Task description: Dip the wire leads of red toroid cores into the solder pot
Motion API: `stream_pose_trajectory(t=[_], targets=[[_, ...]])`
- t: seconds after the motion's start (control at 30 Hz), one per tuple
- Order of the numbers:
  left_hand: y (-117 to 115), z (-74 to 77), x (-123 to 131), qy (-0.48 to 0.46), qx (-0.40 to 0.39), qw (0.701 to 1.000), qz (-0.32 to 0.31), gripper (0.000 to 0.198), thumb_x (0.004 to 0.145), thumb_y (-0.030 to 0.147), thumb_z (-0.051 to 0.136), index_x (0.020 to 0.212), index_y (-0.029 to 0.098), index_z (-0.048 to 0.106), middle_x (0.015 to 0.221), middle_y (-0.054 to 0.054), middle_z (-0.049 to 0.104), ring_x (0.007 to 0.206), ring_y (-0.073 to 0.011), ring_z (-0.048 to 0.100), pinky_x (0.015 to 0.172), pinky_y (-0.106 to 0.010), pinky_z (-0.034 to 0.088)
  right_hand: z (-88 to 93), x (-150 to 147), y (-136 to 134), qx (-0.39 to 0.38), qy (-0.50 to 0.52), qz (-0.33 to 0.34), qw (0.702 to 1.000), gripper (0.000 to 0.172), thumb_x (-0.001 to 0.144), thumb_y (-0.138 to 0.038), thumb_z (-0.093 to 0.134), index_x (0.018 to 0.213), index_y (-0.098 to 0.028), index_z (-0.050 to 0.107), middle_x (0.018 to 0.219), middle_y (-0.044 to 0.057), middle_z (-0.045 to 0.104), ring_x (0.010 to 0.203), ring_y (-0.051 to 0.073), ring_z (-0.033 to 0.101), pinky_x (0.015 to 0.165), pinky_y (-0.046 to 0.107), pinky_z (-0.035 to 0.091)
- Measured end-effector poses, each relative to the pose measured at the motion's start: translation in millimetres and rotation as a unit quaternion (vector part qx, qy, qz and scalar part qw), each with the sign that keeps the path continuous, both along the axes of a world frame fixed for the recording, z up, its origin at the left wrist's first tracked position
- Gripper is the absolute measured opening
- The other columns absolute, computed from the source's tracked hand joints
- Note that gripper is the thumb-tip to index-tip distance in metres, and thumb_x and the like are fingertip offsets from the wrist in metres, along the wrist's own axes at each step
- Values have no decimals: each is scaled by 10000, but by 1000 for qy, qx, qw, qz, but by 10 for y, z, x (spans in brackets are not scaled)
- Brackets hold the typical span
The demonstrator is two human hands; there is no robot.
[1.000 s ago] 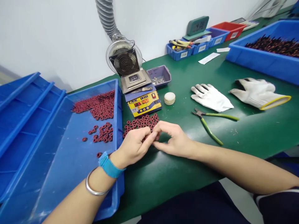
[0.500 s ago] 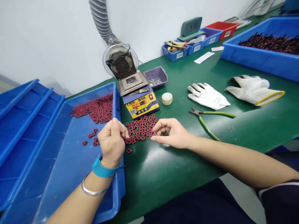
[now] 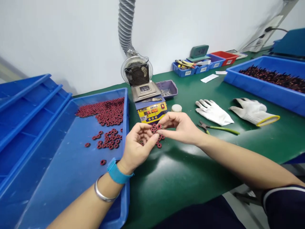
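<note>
In front of the yellow-panelled solder pot (image 3: 152,114), my two hands meet over the green table. My left hand (image 3: 137,143) has its thumb and forefinger closed at the left side of a red-and-black toroidal coil (image 3: 153,128). From the right, my right hand (image 3: 182,128) pinches a second toroidal coil (image 3: 159,127) right beside it. More coils (image 3: 159,144) lie on the table below and behind my fingers, partly hidden. Left of my left wrist, a blue tray (image 3: 69,165) holds a large heap of like coils (image 3: 109,111) and several loose ones.
A round white tin (image 3: 176,108), green-handled cutters (image 3: 221,128) and white gloves (image 3: 214,113) lie to the right. Behind the pot sits a purple bin (image 3: 175,90), under a grey exhaust hose (image 3: 126,28). A blue tray of dark copper pieces (image 3: 274,76) stands far right.
My left hand has moved right from the tray's edge to meet my right hand. My right hand now has a coil raised between its fingers. The view has shifted.
</note>
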State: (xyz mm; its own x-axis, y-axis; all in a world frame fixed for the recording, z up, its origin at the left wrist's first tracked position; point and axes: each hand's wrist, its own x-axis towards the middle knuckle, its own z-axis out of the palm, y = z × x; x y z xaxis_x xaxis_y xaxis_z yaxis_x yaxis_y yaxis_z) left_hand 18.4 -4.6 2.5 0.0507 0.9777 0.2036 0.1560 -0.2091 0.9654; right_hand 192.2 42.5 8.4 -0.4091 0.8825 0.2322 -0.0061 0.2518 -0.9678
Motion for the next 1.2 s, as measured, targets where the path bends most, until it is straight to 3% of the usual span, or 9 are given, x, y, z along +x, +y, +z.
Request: stream_pose_trajectory(t=[0.17, 0.4, 0.53, 0.7, 0.87, 1.2], targets=[[-17, -10, 9, 34, 61, 997, 21, 163, 831, 287, 610, 727, 166, 579, 590, 31, 546, 484, -75, 486, 468, -193, 399, -92, -141, -116, 7, 5, 8, 1000, 303, 649, -319, 802, 804, -137, 614, 748, 24, 677, 677, 127, 660, 669, 271, 564], [88, 3, -55, -48, 88, 977, 191, 185, 823, 279, 598, 686, 168, 541, 539, 42, 538, 457, -72, 517, 461, -177, 418, -183, -127, -108, -17, 15, -43, 999, 327, 600, -309, 835, 774, -144, 613, 736, 12, 654, 652, 115, 635, 651, 262, 546], [100, -8, -40, -60, 39, 990, 119, 114, 769, 256, 639, 759, 151, 597, 615, 21, 599, 503, -77, 550, 487, -180, 445, -171, -119, -123, -35, 39, -34, 998, 316, 587, -266, 846, 776, -141, 626, 744, 8, 664, 662, 105, 636, 670, 249, 541], [49, -28, -2, -37, 3, 999, 18, 110, 718, 182, 644, 819, 138, 649, 731, -20, 664, 605, -111, 603, 530, -203, 490, -187, -124, -137, -137, 98, 40, 985, 292, 642, -276, 822, 821, -133, 642, 756, 9, 688, 645, 90, 648, 623, 219, 523], [55, -23, -18, -20, 3, 1000, 10, 95, 730, 207, 660, 799, 142, 652, 713, -21, 668, 603, -119, 613, 533, -212, 506, -220, -123, -124, -198, 130, 84, 968, 319, 680, -323, 805, 883, -123, 661, 731, 17, 703, 669, 108, 672, 621, 228, 528], [58, -25, -29, -32, -11, 999, 16, 162, 707, 231, 720, 828, 139, 668, 740, -29, 683, 651, -121, 633, 584, -211, 532, -211, -134, -114, -253, 168, 100, 948, 352, 622, -339, 841, 841, -121, 671, 682, 4, 708, 628, 87, 669, 646, 220, 536]])
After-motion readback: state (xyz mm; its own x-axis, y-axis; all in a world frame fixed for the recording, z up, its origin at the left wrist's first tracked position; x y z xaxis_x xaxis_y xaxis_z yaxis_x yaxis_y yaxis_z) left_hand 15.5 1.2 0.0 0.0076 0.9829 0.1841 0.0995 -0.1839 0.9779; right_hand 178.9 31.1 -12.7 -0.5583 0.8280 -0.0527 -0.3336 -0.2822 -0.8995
